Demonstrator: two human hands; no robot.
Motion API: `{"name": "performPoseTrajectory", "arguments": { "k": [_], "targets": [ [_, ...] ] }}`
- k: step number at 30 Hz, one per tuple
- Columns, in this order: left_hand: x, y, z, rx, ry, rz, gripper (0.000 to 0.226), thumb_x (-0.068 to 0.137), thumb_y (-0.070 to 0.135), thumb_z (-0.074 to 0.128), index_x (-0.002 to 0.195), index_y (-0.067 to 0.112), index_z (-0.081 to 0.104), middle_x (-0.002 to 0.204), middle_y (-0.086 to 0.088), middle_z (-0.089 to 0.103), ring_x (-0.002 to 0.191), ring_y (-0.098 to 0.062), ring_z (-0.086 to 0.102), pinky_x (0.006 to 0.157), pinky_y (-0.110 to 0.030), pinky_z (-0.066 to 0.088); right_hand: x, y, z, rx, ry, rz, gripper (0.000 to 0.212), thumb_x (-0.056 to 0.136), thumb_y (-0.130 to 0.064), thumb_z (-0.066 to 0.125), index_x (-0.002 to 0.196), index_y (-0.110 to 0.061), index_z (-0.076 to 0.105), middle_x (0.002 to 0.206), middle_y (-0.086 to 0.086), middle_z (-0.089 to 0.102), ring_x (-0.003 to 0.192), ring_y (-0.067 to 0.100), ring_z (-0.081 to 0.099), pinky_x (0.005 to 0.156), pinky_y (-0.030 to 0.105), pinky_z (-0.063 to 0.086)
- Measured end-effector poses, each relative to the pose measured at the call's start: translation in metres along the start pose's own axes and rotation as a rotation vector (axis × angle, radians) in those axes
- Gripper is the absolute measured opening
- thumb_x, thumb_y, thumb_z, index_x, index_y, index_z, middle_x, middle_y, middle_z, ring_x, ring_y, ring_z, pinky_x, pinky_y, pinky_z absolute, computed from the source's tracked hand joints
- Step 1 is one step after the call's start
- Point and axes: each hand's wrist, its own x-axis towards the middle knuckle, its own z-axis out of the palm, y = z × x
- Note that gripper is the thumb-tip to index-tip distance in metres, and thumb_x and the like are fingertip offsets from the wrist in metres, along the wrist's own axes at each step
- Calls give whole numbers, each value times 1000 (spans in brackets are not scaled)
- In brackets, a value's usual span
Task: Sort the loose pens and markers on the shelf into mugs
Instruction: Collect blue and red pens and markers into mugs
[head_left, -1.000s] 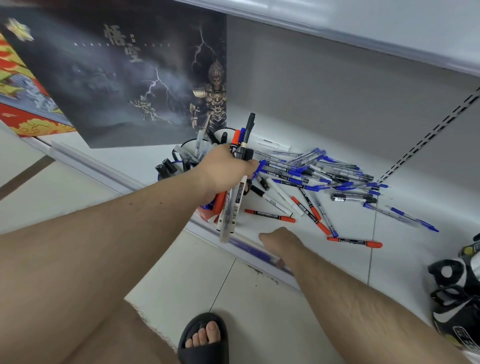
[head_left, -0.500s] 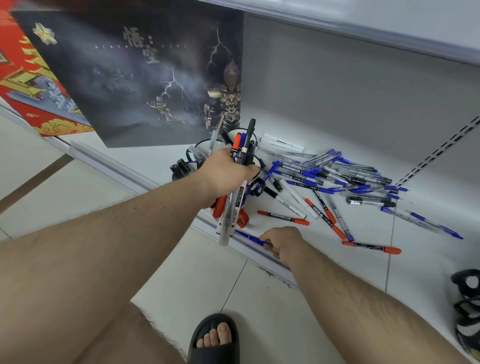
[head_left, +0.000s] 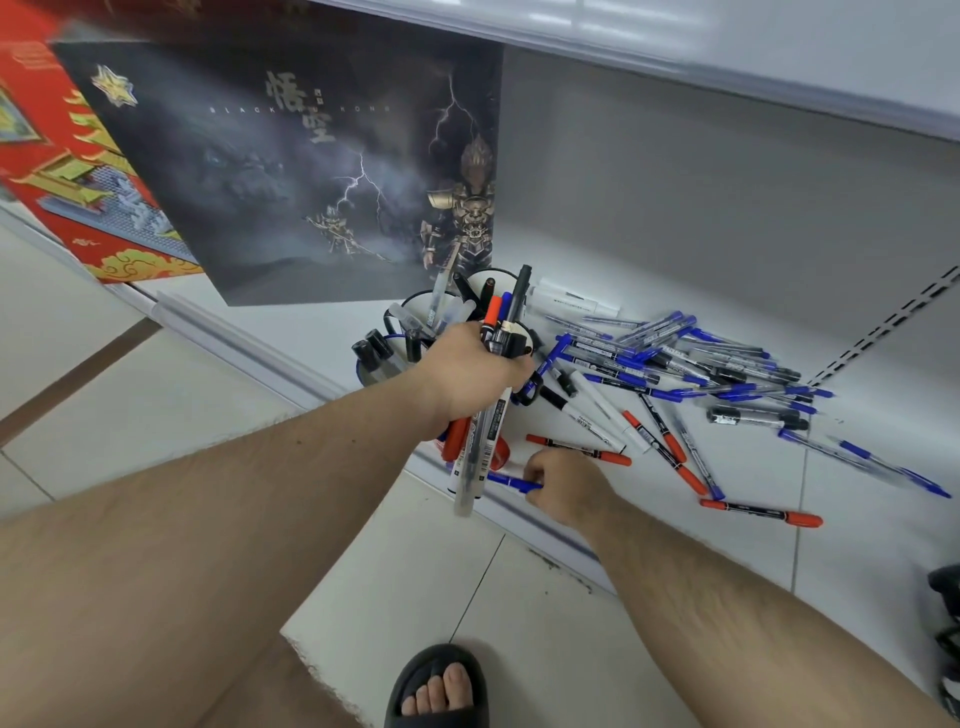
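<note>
My left hand grips a bundle of pens and markers, their ends sticking out above and below my fist, over the mugs that stand on the white shelf. Several mugs hold pens; a red mug shows partly beneath the bundle. My right hand pinches a blue pen at the shelf's front edge. To the right, a heap of loose blue, black and red pens lies on the shelf, with a red marker just beyond my right hand.
A dark poster box and a red box stand at the shelf's back left. Another shelf board hangs overhead. The tiled floor and a foot in a black slipper lie below. Dark objects sit at the right edge.
My right hand reached the shelf's front edge, closed on the blue pen and lifted it slightly. My left hand has kept hold of the bundle over the mugs.
</note>
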Motion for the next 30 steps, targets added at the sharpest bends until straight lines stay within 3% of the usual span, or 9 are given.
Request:
{"name": "performPoseTrajectory", "arguments": {
  "k": [5,8,10,13,17,20,23,26,30],
  "targets": [
    [1,0,2,-49,-95,-6,13,91,20,63,93,6,64,83,-5,67,85,-27,63,93,-50,52,-14,28,-23,-290,-101,70,15,92,-19,62,106,-16,58,101,4,65,90,21,64,76,30,53],
    [0,4,3,-232,-221,-47,11,93,18,63,85,12,67,82,-6,67,83,-26,62,88,-49,54,-43,53,-40,-186,-120,222,12,91,-20,63,100,-18,55,101,2,62,88,19,60,73,29,51],
    [-1,10,5,-360,-299,-52,14,95,16,60,85,9,66,82,-9,66,78,-25,63,77,-41,56,-68,60,-49,142,-41,299,11,90,-19,65,92,-18,54,94,2,64,80,18,59,70,29,47],
    [-9,26,10,-485,-354,-31,18,96,17,56,85,7,66,74,-5,67,66,-17,65,63,-30,58,-107,37,-72,920,146,294,12,94,2,53,103,-5,58,76,8,67,66,21,61,74,38,50],
    [-16,44,15,-574,-411,1,26,96,29,52,83,10,66,74,-6,64,65,-18,61,61,-29,54,-142,-17,-100,1594,299,220,20,91,11,42,89,-3,56,57,8,38,55,24,38,66,40,45],
    [-24,54,19,-634,-405,15,26,97,30,52,85,11,64,73,-6,63,62,-16,62,58,-26,54,-157,-49,-108,1658,411,286,26,99,-22,52,75,-14,44,55,4,31,48,21,36,54,31,39],
    [-37,63,23,-622,-406,69,23,97,25,53,86,9,64,76,-8,62,62,-15,63,57,-26,54,-170,-69,-111,1480,480,310,43,98,-48,49,78,-11,51,57,4,46,44,16,40,48,28,37],
    [-47,70,29,-655,-385,90,19,95,20,56,85,7,64,73,-7,64,57,-13,64,50,-24,52,-181,-80,-109,1376,532,303,46,98,-52,42,101,-12,64,66,2,62,51,13,48,47,26,40],
    [-57,77,41,-719,-320,118,15,94,18,58,91,5,64,73,-3,67,59,-12,65,51,-22,52,-186,-92,-108,1470,676,340,40,100,-52,42,114,-20,61,100,6,72,65,20,66,47,28,47]
  ]
}}
